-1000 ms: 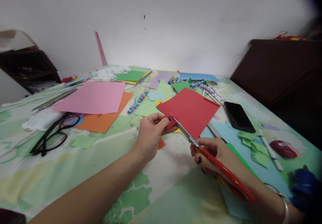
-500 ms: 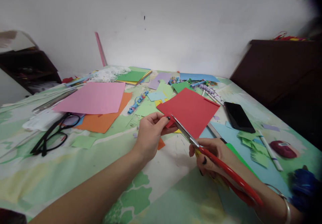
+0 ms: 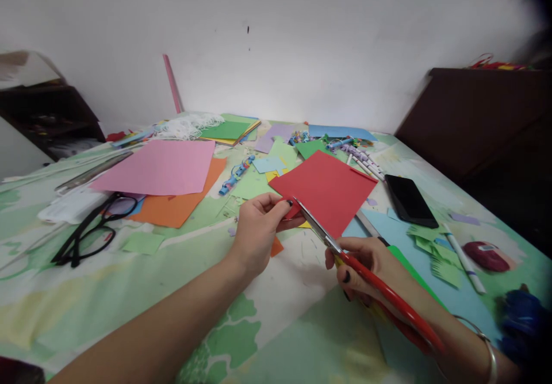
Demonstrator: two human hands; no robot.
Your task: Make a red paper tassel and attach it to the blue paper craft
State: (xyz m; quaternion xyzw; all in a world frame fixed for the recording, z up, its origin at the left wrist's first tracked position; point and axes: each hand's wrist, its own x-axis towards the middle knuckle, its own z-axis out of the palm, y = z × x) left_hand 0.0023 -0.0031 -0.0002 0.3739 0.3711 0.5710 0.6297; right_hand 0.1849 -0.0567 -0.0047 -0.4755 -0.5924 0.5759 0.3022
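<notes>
My left hand (image 3: pixel 257 231) pinches a small piece of red paper (image 3: pixel 294 207) between thumb and fingers. In my right hand (image 3: pixel 366 266) are large scissors (image 3: pixel 388 292) with red handles and metal blades. The blades point up and left, their tips touching or just over the small red paper beside my left fingertips. Whether the paper lies between the blades, I cannot tell. Behind both hands a red sheet (image 3: pixel 325 185) lies on the table, and its colour blends with the small piece.
Pink paper (image 3: pixel 159 168) and orange paper (image 3: pixel 176 203) lie left, with black glasses (image 3: pixel 92 234) in front. A phone (image 3: pixel 409 200), cut green paper pieces (image 3: pixel 440 254), a white pen (image 3: pixel 464 257) and a dark red object (image 3: pixel 487 256) are on the right. White string (image 3: pixel 190 126) lies behind.
The scissor handles have shifted slightly left and closer together in my right hand. My left hand and the small red paper stay in place.
</notes>
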